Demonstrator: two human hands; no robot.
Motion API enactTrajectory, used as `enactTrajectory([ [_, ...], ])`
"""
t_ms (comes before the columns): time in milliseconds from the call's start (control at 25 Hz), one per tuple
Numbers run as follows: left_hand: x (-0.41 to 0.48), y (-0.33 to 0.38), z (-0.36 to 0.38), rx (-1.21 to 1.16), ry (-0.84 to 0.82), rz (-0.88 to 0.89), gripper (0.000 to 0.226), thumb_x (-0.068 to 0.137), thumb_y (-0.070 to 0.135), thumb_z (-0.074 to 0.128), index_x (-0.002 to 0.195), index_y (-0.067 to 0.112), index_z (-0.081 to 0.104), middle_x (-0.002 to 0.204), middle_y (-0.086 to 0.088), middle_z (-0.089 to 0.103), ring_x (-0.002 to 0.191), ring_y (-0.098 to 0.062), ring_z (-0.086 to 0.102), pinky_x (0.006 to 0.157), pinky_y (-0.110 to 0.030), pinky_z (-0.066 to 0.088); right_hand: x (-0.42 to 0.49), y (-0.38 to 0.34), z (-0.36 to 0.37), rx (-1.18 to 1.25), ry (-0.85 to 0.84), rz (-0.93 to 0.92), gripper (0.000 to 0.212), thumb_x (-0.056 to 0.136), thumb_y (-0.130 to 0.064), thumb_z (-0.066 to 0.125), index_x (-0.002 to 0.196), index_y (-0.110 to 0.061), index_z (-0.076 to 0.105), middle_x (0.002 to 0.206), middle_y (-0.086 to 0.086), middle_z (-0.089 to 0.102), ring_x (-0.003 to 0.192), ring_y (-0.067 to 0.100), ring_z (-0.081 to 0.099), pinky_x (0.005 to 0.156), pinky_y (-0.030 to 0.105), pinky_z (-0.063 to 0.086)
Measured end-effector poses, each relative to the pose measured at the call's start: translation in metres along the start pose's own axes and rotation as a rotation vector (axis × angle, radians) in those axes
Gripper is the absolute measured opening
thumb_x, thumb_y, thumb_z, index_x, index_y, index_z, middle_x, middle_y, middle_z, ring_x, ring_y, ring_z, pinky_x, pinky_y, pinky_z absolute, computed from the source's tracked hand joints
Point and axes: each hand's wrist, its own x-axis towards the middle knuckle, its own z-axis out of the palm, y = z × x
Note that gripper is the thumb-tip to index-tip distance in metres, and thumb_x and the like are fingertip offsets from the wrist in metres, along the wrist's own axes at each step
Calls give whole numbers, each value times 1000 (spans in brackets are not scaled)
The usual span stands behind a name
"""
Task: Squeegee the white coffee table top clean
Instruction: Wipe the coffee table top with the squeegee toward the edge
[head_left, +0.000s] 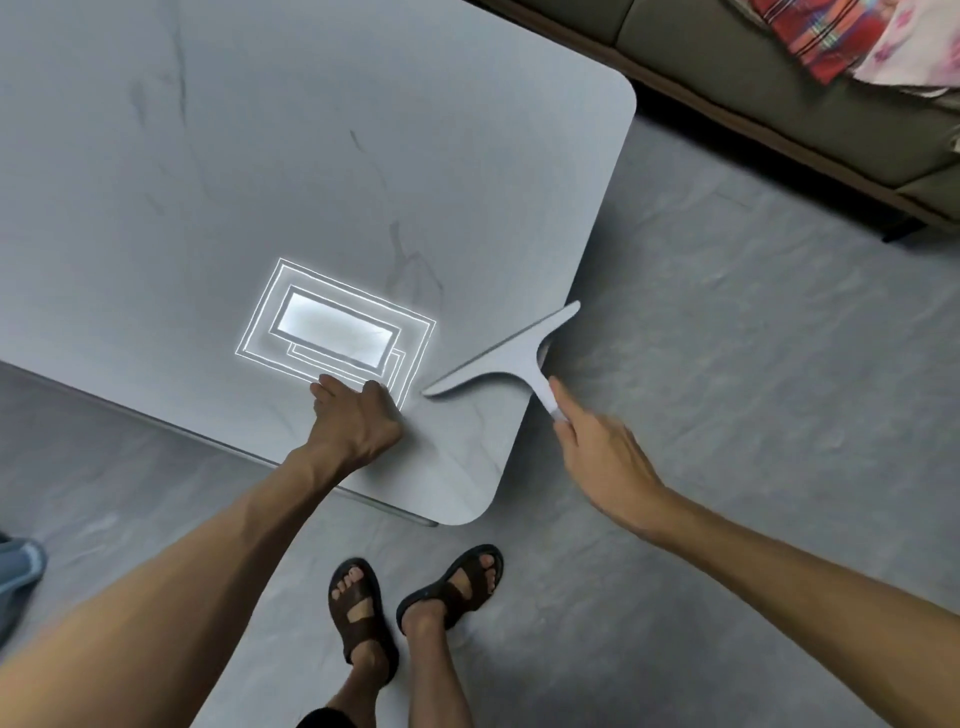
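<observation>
Squeegee, a pale grey T-shaped plastic one (506, 358), lies blade-long along the white marbled counter (311, 156) edge, handle overhanging toward the right hand (602, 460), its grip spread, fingertips touching it; left hand (356, 415) presses the counter.

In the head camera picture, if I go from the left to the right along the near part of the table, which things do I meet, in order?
Blue slipper at the frame edge → left hand pressed flat on the table top → white squeegee lying at the table's edge → right hand, its fingers at the squeegee's handle.
</observation>
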Motion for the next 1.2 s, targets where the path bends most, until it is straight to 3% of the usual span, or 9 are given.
enactTrajectory([
  [120,-1,-7,4,66,76,49,43,89,-15,33,132,-23,32,132,-27,42,123,-73,29,101,-73,30,-56,38,3,-104,-95,-30,49,100,-26,43,148,-34,33,71,3,59,60,17,52,55,29,38],
  [240,-5,-15,-1,-55,175,62,35,94,10,45,124,-7,48,137,-33,38,128,-51,39,105,-57,36,-86,64,-11,-168,-95,-60,46,99,-33,41,144,-43,37,95,-1,70,79,19,63,65,31,46],
  [320,-11,-30,4,-125,275,174,22,93,14,41,104,-2,53,119,-28,50,109,-42,49,90,-45,42,-94,63,-20,-205,-122,-107,44,98,-41,37,142,-51,33,100,-4,70,83,17,64,69,31,49],
  [400,-24,-47,7,-189,309,215,14,91,14,42,84,5,50,93,-17,54,83,-35,50,71,-36,37,-87,47,-21,-255,-198,-229,44,98,-49,33,141,-55,28,96,-6,69,82,17,65,67,31,49],
  [520,-49,-68,22,-195,268,276,11,84,8,48,73,7,45,86,-16,52,73,-34,49,65,-33,32,-62,5,-7,-521,-299,-523,42,100,-51,30,142,-52,29,88,-4,63,75,23,62,52,32,37],
  [640,-64,-69,36,-169,215,339,12,74,-1,51,76,7,43,91,-17,50,80,-36,51,65,-33,33,-32,-24,1,-712,-325,-661,41,101,-48,28,141,-53,30,88,-3,60,73,25,60,47,29,15],
  [960,-65,-40,82,-139,132,262,23,71,10,60,86,10,42,105,-13,42,98,-32,45,79,-36,37,20,1,-24,-797,-347,-745,39,102,-49,23,139,-58,29,77,-8,47,72,22,57,45,28,12],
  [1080,-58,-25,94,-98,94,149,38,66,21,70,92,7,46,114,-13,36,107,-33,37,90,-40,41,43,30,-51,-777,-356,-749,38,100,-53,23,138,-61,29,76,-9,48,76,23,60,46,29,21],
  [1200,-53,-21,101,-104,47,63,43,68,23,72,98,5,47,145,-29,22,135,-42,21,108,-44,34,67,63,-93,-748,-347,-679,38,99,-56,23,136,-61,32,93,-5,64,89,27,63,60,33,40],
])
